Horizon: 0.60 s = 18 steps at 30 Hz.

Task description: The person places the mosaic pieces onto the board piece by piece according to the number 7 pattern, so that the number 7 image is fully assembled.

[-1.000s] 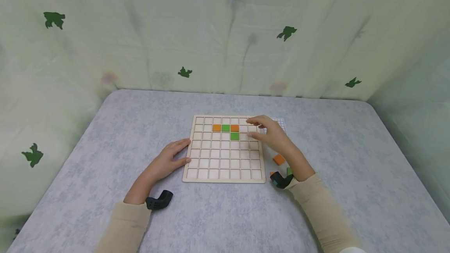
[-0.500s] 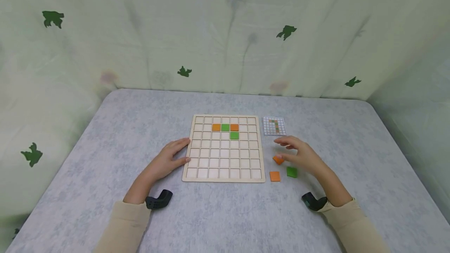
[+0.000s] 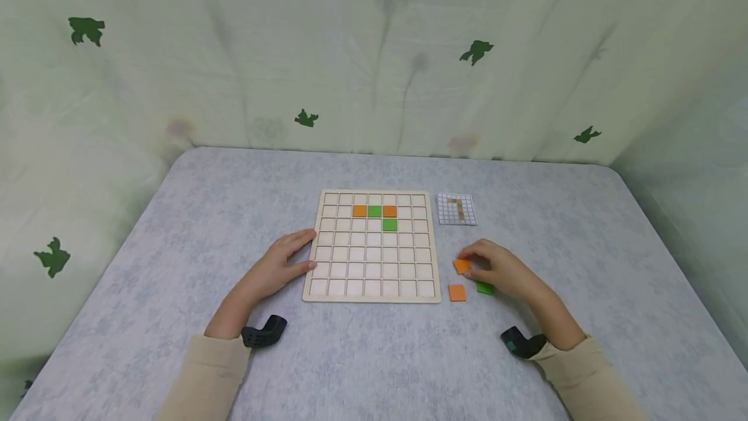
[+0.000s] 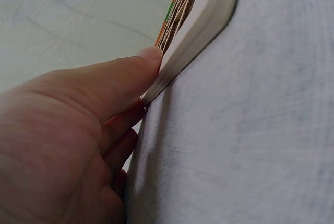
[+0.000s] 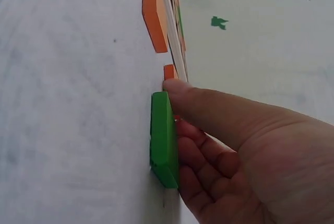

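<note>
A wooden grid board (image 3: 374, 271) lies on the table, with two orange and two green square tiles in its upper cells. My left hand (image 3: 284, 262) rests against the board's left edge, fingers and thumb stretched along the rim. To the right of the board, my right hand (image 3: 502, 270) pinches an orange tile (image 3: 461, 266) between thumb and fingers, low at the tabletop. Just below that hand lies a green tile (image 3: 485, 288), partly hidden by it in the head view and close to the thumb in the right wrist view. Another orange tile (image 3: 458, 293) lies nearer the board's corner.
A small printed pattern card (image 3: 457, 209) lies beyond the right hand, beside the board's upper right corner. It shows a grid with an orange and green figure. The pale blue table (image 3: 234, 187) ends at a curtain (image 3: 350, 51) behind.
My right hand has moved from above the board's upper right out to the loose tiles, and its fingers have closed on an orange tile. The left hand stays in place.
</note>
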{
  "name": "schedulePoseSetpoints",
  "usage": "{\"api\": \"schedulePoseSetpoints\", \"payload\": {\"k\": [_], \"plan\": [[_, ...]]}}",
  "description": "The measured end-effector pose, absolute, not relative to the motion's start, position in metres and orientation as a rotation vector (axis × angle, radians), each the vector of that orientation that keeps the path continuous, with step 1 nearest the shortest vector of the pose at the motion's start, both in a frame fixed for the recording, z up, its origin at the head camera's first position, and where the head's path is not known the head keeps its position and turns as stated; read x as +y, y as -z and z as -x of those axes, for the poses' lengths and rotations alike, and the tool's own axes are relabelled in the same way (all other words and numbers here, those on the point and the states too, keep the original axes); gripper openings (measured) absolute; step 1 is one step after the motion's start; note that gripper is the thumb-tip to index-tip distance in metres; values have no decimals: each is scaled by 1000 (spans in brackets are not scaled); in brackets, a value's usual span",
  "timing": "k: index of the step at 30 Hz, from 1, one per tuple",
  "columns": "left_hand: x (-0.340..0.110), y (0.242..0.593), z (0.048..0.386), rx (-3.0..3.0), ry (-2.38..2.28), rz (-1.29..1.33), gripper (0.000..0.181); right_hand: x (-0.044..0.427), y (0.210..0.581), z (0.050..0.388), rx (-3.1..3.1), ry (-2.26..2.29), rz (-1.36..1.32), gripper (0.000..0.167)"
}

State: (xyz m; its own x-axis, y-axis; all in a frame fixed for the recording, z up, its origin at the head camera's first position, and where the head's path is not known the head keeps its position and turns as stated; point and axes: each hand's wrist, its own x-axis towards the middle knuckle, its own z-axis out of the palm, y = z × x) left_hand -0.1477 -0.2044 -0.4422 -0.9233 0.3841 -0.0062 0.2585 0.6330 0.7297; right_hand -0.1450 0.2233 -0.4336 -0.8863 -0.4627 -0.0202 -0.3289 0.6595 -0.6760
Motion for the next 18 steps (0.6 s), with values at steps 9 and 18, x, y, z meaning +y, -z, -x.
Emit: {"api": "schedulePoseSetpoints", "payload": {"k": [9, 18], "plan": [[-205, 443, 148, 2699, -1167, -542, 64, 205, 416, 153, 2716, 1098, 686, 25], [-205, 444, 149, 2701, -1166, -539, 65, 160, 404, 169, 2781, 1240, 794, 28]]}}
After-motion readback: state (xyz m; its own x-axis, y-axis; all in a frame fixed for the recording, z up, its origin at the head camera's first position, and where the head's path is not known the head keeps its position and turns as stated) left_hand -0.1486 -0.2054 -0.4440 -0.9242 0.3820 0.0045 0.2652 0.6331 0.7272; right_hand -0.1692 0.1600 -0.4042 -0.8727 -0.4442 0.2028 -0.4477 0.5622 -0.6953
